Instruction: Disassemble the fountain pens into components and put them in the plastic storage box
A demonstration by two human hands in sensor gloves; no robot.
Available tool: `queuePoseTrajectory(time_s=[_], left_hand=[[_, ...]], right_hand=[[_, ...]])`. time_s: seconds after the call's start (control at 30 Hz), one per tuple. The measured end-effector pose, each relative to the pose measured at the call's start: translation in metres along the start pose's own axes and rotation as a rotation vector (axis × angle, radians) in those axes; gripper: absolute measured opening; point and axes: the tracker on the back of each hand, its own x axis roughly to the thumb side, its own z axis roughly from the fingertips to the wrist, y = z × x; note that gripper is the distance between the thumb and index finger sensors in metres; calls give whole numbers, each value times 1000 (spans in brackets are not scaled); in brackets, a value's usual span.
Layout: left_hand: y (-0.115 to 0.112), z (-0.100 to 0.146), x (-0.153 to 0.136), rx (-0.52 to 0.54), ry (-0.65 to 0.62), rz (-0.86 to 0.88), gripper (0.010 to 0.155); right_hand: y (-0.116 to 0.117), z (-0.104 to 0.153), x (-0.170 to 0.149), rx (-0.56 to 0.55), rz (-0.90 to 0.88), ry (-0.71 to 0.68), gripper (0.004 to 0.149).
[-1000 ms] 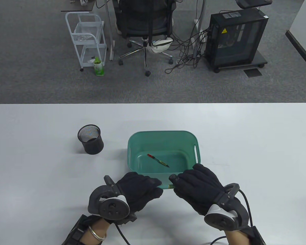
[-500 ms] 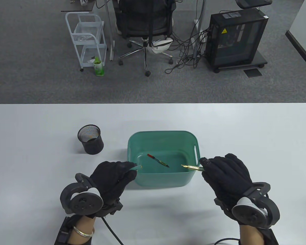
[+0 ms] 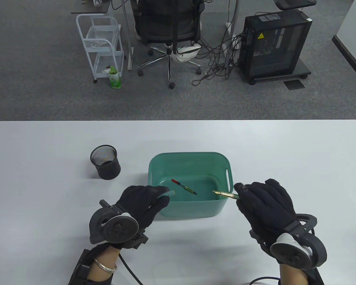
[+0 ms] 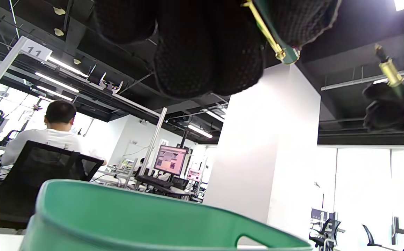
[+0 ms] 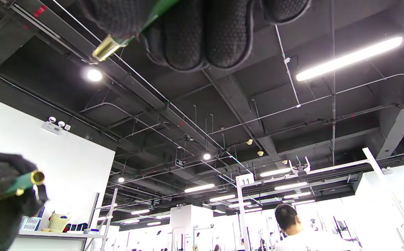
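a: where's the pen now?

b: in two parts. the right hand (image 3: 265, 204) pinches the pen body (image 3: 225, 194) at its rear end, thumb and fingers curled round it. its long axis runs nearly level across the table view, gold nib pointing left, over the right side of the storage box (image 3: 190, 156).

a: and the other part?

b: the left hand (image 3: 142, 202) holds the green cap (image 3: 168, 193), fingers curled round it. its open, gold-ringed mouth points right, toward the nib, over the box's left rim. so the two parts lie roughly on one line, well apart, with the box's inside between them.

a: anything in the box?

b: one thin part with a red end (image 3: 184, 186) lies on the floor, running diagonally from upper left to lower right.

a: what has changed from half a second ago?

b: the left hand has moved right and a little away from the person, bringing the cap further over the rim. the right hand and nib have barely shifted. a full second ago both hands were together at the near rim with the pen in one piece.

a: anything else on the table?

b: a black mesh cup (image 3: 105, 161), standing left of the box.
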Motion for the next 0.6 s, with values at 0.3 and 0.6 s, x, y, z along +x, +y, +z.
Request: queuePoseTrajectory(time_s=[0.3,0.6], left_hand=[[-27,-25,0,-132,55,-74,47],[-56,-46,-6,-262,105,-101,47]], right_hand=[[-2,0,0,-8,-4,3,44],[-2,1,0,-6,-15,2,44]])
